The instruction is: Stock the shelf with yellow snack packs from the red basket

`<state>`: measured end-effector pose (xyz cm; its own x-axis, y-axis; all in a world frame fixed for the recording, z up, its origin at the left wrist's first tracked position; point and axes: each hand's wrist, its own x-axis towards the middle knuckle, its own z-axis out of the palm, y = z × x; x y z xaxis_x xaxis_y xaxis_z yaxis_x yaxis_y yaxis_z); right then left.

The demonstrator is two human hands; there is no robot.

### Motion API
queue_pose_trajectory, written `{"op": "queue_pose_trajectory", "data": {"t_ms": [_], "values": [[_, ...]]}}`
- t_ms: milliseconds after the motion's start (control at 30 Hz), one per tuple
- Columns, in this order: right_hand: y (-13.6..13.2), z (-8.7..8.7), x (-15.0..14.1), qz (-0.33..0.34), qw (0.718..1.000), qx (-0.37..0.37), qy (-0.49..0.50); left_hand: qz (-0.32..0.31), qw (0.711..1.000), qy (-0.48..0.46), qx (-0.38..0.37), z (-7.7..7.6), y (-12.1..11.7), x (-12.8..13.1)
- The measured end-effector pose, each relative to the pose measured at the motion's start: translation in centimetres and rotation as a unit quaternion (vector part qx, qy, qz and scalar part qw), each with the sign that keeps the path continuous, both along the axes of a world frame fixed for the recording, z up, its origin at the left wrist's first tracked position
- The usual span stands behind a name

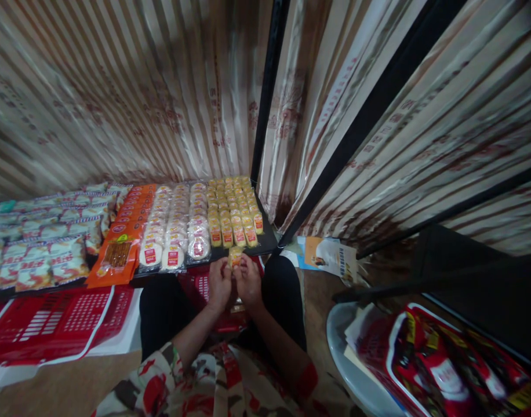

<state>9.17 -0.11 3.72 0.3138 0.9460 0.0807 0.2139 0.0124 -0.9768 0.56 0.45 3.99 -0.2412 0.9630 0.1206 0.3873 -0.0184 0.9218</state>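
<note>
A small yellow wrapped snack (236, 256) is pinched between my left hand (221, 282) and my right hand (248, 281), just off the shelf's front edge. Both hands have their fingers closed around its lower part. Behind it, rows of similar yellow snack packets (234, 209) stand on the dark shelf (268, 237). To their left lie round white wrapped cakes (173, 226). Between my knees is a red basket (201, 284), partly hidden by my hands and forearms.
Orange packets (123, 231) and white-and-blue bags (52, 237) fill the shelf's left part. A red basket (61, 318) lies below it. On my right are a bag of red packets (443, 359), a grey tub (335, 330) and papers (330, 255). Black poles (361, 133) cross the curtain (161, 87).
</note>
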Motion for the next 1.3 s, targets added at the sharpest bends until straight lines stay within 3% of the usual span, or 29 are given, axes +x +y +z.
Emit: {"op": "queue_pose_trajectory", "data": {"t_ms": [167, 367, 733, 1133, 1300], "values": [[1.6, 1.4, -2.1, 0.029, 0.999, 0.024, -0.003, 0.043, 0.999, 0.025, 0.009, 0.3, 1.2, -1.8], [3.4, 1.4, -3.8, 0.053, 0.998, 0.03, -0.032, 0.074, 0.996, 0.055, 0.004, 0.0, 2.6, -3.2], [4.6, 0.8, -4.6, 0.035, 0.996, 0.015, -0.085, 0.054, 0.997, 0.058, 0.014, -0.9, 3.5, -3.7], [4.7, 0.3, -4.5, 0.043, 0.996, 0.017, -0.081, 0.04, 0.997, 0.059, 0.004, -0.2, 2.9, -3.6], [4.5, 0.3, -4.5, 0.051, 0.997, 0.022, -0.061, 0.035, 0.995, 0.087, 0.039, 0.3, 2.7, -3.7]]}}
